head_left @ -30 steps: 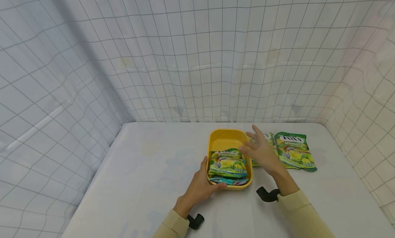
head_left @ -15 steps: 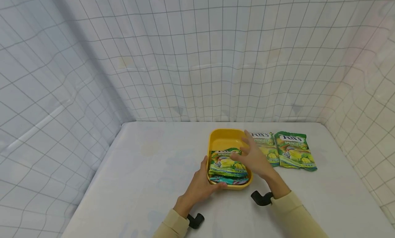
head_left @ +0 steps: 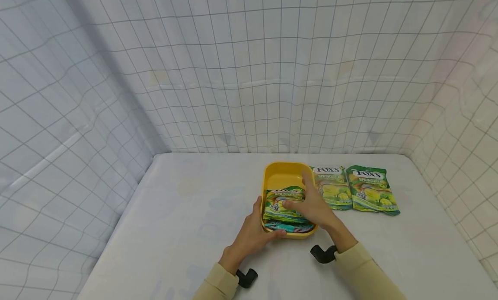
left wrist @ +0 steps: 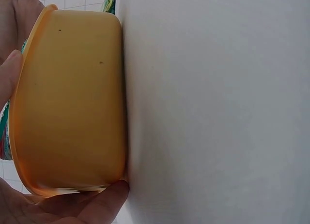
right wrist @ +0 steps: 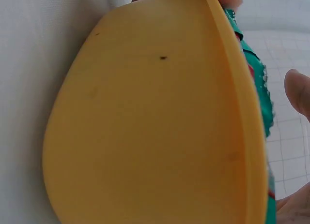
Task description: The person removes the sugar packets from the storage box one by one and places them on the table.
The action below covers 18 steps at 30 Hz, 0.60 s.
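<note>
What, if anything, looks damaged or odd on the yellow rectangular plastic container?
Small dark specks on the outside of the container stand out against plain yellow; whether dirt or damage, I cannot tell.

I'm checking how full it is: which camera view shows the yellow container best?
The head view: it looks down into the yellow container, showing a green packet, a teal packet and a bare far end, though the right hand covers part. Both wrist views mostly show its outer wall and rim, with teal packet edges beyond.
</note>
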Each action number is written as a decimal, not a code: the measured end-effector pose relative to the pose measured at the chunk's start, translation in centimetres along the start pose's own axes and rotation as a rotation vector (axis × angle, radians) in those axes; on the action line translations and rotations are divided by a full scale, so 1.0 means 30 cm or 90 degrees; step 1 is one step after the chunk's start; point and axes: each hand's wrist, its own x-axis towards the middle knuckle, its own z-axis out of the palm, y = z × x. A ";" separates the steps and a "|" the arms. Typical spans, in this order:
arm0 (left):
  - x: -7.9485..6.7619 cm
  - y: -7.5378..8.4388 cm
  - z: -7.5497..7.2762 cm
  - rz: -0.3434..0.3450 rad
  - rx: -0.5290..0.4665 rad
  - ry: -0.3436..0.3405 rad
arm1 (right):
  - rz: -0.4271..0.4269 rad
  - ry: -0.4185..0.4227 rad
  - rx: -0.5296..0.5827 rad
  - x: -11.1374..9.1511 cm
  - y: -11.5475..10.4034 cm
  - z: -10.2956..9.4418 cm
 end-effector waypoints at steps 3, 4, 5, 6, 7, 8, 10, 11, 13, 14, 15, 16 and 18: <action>0.001 -0.001 0.002 0.002 0.005 0.004 | 0.016 0.002 -0.013 0.004 0.005 0.009; 0.002 -0.001 0.003 0.000 0.004 0.004 | 0.021 0.003 -0.016 0.006 0.006 0.011; 0.002 -0.002 0.004 0.001 0.005 0.005 | 0.022 0.004 -0.018 0.007 0.007 0.011; 0.003 -0.002 0.005 0.003 0.004 0.006 | 0.024 0.005 -0.018 0.007 0.007 0.012; 0.002 -0.002 0.006 0.002 0.003 0.006 | 0.027 0.008 -0.016 0.008 0.007 0.012; 0.001 -0.002 0.006 0.002 0.001 0.005 | 0.028 0.012 -0.014 0.009 0.007 0.013; 0.000 -0.002 0.007 0.002 -0.002 0.004 | 0.029 0.017 -0.010 0.010 0.005 0.014; 0.000 -0.002 0.007 0.002 -0.005 0.003 | 0.030 0.019 -0.007 0.010 0.004 0.015; -0.001 -0.002 0.007 0.000 -0.007 0.001 | 0.044 0.025 -0.007 0.011 0.001 0.019; -0.001 -0.002 0.007 -0.001 -0.007 0.001 | 0.052 0.027 -0.009 0.011 -0.001 0.021; -0.001 -0.002 0.007 0.000 -0.007 0.002 | 0.061 0.028 -0.012 0.011 -0.002 0.023; -0.001 -0.002 0.007 -0.002 -0.009 0.002 | 0.072 0.030 -0.015 0.011 -0.004 0.025; -0.002 -0.003 0.006 -0.005 -0.010 0.001 | 0.095 0.034 -0.024 0.010 -0.007 0.030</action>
